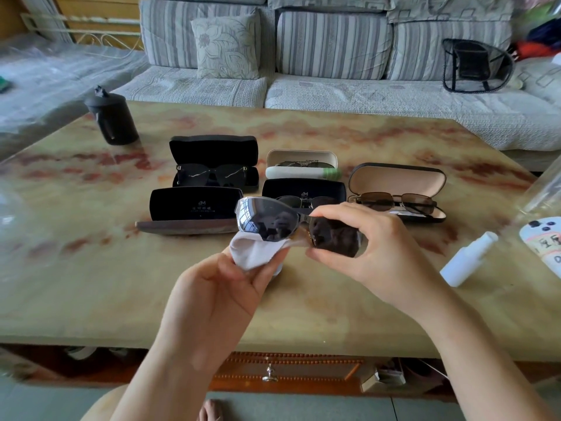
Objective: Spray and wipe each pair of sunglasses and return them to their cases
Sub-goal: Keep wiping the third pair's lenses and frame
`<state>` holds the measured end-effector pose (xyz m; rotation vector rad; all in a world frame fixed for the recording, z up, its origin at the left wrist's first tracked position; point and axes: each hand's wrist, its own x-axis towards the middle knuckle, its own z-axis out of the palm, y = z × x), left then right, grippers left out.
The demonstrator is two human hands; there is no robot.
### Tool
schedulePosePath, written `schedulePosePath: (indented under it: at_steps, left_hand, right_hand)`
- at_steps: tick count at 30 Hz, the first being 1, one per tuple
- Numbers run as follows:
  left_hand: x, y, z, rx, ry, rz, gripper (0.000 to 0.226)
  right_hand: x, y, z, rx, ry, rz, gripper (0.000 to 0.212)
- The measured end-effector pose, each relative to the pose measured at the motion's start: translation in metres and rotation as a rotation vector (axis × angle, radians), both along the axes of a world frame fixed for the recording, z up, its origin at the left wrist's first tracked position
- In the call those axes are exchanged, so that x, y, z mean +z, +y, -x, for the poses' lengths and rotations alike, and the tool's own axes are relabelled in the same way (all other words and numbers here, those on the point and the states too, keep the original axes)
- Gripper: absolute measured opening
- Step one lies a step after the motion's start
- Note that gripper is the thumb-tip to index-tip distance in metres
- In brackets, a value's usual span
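Note:
My right hand point(364, 247) pinches a pair of dark sunglasses point(273, 221) by the right lens, held above the table. Just under the left lens, my left hand point(224, 287) grips a pale wiping cloth point(258, 252). Behind them an empty black case point(194, 208) stands open. Other open cases hold glasses: a black one point(214, 162), a white one point(300, 164), a dark one point(303, 189) and a beige-lined one point(397, 189). A white spray bottle point(467, 258) lies on its side at the right.
A dark lidded cup point(112, 117) stands at the marble table's point(121, 284) far left. A phone point(543, 241) lies at the right edge, beside clear plastic. A striped sofa point(303, 71) runs behind the table. A drawer point(273, 372) sits below the front edge.

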<state>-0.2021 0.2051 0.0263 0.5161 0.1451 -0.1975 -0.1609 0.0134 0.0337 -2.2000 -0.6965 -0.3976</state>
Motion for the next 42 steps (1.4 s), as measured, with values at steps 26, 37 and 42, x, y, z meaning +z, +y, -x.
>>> schedulePosePath:
  at_steps: [26, 37, 42]
  left_hand:
    - [-0.013, -0.018, 0.007, 0.251, -0.065, -0.732, 0.021]
    - [-0.012, -0.004, -0.002, 0.283, 0.016, -0.688, 0.041]
    - [-0.011, 0.012, -0.004, 0.229, 0.002, -0.806, 0.056]
  right_hand:
    - [-0.014, 0.003, 0.006, 0.075, -0.137, 0.147, 0.031]
    - [-0.01, 0.0, 0.006, 0.122, -0.035, 0.073, 0.033]
    - [-0.009, -0.002, 0.009, 0.129, -0.014, 0.073, 0.035]
